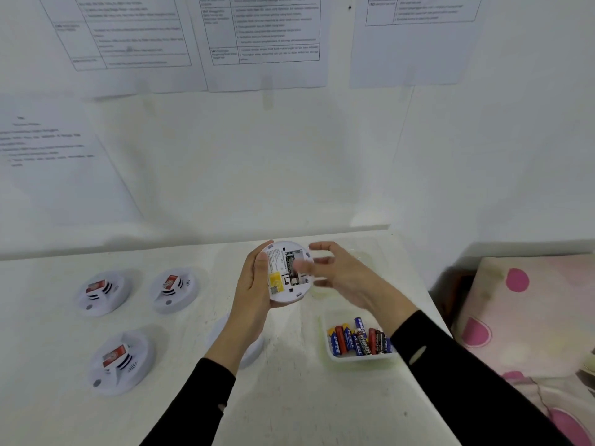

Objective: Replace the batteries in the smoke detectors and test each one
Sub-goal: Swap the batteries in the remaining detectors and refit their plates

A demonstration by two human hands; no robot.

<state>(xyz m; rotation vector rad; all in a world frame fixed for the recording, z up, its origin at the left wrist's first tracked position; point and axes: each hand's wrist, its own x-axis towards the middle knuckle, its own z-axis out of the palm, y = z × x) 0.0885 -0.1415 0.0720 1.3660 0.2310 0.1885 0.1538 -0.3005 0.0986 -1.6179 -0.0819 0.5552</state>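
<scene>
My left hand grips a round white smoke detector by its left edge, lifted off the table with its back facing me. A dark battery sits in its open compartment beside a yellow label. My right hand is blurred, fingers spread and relaxed, with the fingertips over the compartment; I see nothing held in it. A white tray with several loose batteries lies below my right forearm. Three other detectors with red tags lie on the left of the table.
A white round piece lies on the table under my left wrist. A clear plastic container stands behind my right hand. Papers hang on the wall behind. A pink-spotted cushion lies beyond the table's right edge.
</scene>
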